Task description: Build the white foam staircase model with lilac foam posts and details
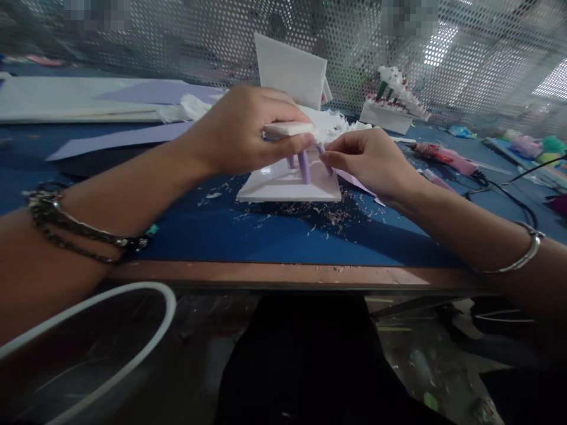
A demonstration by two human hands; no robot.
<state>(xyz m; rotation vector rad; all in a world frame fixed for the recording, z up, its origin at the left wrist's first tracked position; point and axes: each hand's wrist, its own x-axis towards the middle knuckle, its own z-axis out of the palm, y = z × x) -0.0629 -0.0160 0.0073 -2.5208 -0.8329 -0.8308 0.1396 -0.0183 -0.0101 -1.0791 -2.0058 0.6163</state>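
Note:
My left hand [261, 127] is closed round a small white block [287, 128], thumb along its near edge and fingers over its top. Purple legs [304, 167] stand under this block on a flat white board [287, 192]. From the right, my right hand [370, 159] pinches another slim purple leg [328, 167] between thumb and fingertips. Its upper end meets the block's right corner, and its foot is close to the board. White ragged scraps [341, 124] lie behind my fingers, and a white upright panel [290, 71] rises beyond them.
A pink hot glue gun [445, 156] with a black cord lies to the right. Behind it stands a white model with green posts [392, 100]. Purple sheets [119, 141] and a white board [80, 97] are at the left. Crumbs [332, 215] litter the blue tabletop [212, 236] near its wooden edge.

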